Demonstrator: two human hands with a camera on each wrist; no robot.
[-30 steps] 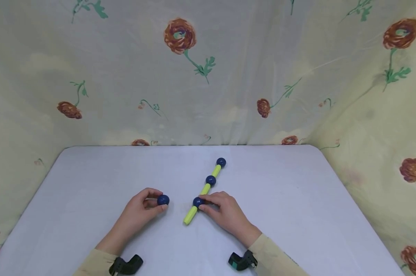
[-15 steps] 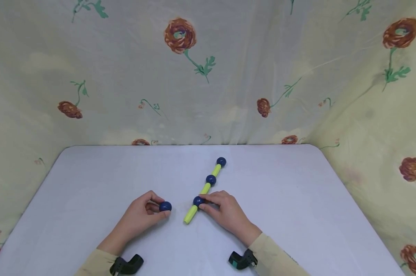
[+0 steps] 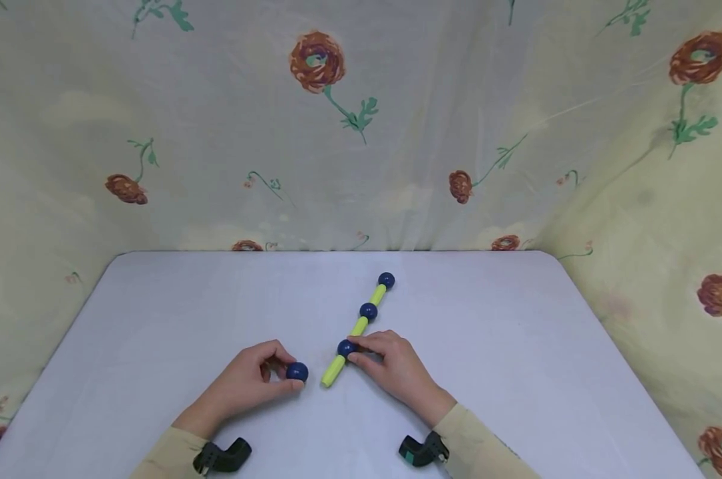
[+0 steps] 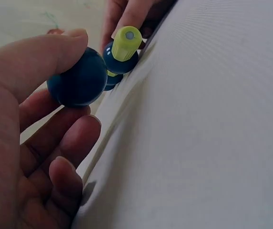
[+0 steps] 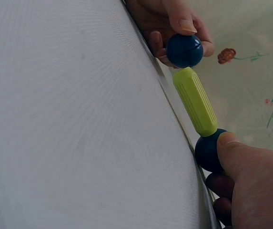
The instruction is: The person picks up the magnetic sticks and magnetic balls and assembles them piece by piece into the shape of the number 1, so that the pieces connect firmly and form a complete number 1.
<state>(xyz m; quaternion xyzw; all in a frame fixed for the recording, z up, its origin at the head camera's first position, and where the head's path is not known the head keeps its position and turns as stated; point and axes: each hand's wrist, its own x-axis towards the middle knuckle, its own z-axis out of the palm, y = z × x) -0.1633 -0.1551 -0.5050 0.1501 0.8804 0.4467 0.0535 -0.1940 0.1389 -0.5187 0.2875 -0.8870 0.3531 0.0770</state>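
My left hand pinches a loose dark blue ball between thumb and fingers, just left of a chain of ridged yellow-green sticks and blue balls. The chain's nearest stick has a small grey disc in its free end, visible in the left wrist view. A narrow gap separates that end from the loose ball. My right hand grips the ball joined to this stick's other end. Beyond it run the middle stick, the middle ball, the far stick and the end ball.
A white-covered table lies beneath both hands. Flower-patterned cloth hangs behind it and along its sides. Each wrist carries a black camera mount, the left mount and the right mount.
The left hand has moved right and toward the front with the loose ball, closer to the stick's free end. My right hand and the chain stay practically in place.
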